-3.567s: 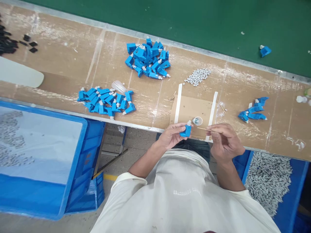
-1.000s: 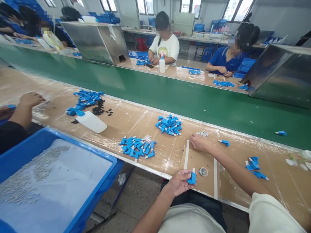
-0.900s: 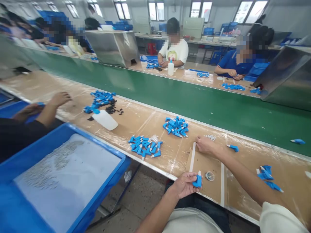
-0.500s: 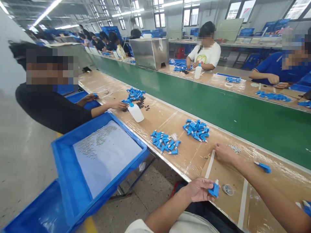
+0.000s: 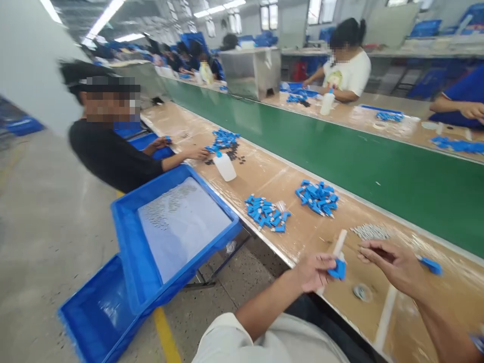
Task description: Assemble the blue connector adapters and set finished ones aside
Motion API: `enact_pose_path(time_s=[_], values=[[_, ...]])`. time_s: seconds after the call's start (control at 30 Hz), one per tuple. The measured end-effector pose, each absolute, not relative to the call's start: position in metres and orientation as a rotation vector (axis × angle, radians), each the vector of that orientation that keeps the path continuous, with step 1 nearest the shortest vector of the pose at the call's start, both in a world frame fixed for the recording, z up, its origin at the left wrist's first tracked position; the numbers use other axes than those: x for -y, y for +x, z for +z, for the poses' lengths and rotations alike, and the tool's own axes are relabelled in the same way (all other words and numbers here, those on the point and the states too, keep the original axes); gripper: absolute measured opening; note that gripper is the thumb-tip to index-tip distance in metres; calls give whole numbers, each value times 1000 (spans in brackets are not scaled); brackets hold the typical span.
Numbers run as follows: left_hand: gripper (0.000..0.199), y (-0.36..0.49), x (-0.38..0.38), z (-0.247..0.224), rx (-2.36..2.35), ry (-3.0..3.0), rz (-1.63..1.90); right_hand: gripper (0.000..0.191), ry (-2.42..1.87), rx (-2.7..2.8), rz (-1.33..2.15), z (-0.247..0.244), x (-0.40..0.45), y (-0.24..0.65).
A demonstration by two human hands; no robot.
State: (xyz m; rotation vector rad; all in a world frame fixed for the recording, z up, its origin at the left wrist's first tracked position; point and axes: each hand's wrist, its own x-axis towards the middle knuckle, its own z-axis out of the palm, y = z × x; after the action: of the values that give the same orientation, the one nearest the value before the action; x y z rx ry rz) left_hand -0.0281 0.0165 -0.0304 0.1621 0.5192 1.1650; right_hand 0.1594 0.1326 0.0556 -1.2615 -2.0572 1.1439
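Near the table's front edge, my left hand (image 5: 315,272) pinches a small blue plastic part (image 5: 338,270) with a whitish tip. To its right, my right hand (image 5: 395,263) is held above the cardboard-covered surface with thumb and fingers pressed together; anything between them is too small to make out. Just beyond those fingertips lies a pile of small grey pieces (image 5: 370,232). A small round clear dish (image 5: 362,292) sits between and below my hands. Partly behind my right hand is a single blue part (image 5: 431,265).
Two heaps of blue parts (image 5: 266,213) (image 5: 317,197) lie left of my hands. A white bottle (image 5: 225,167) stands near a co-worker in black (image 5: 109,151). Blue trays (image 5: 123,252) flank the table's left side. A green conveyor belt (image 5: 302,146) runs behind.
My right hand has drawn back from beside the grey pieces toward my left hand, uncovering more of the pile. My left hand still holds the blue part. The camera view has shifted left.
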Motion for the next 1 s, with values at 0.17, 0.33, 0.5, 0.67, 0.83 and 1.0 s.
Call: enact_pose_path(time_s=[0.17, 0.33, 0.5, 0.67, 0.83, 1.0], values=[[29, -40, -17, 22, -606, 197, 1233, 45, -1075, 1687, 1440, 75, -80, 150], [39, -30, -19, 41, -581, 224, 1180, 41, -976, 1336, 1657, 75, -56, 149], [44, -19, -17, 43, -544, 257, 1161, 33, -930, 1123, 1754, 76, -42, 153], [40, -18, -15, 37, -573, 306, 1132, 34, -944, 1026, 1735, 74, -37, 152], [44, -18, -11, 33, -573, 324, 1129, 32, -963, 1035, 1693, 72, -33, 150], [46, -19, -9, 31, -590, 306, 1126, 34, -979, 1073, 1656, 69, -30, 148]])
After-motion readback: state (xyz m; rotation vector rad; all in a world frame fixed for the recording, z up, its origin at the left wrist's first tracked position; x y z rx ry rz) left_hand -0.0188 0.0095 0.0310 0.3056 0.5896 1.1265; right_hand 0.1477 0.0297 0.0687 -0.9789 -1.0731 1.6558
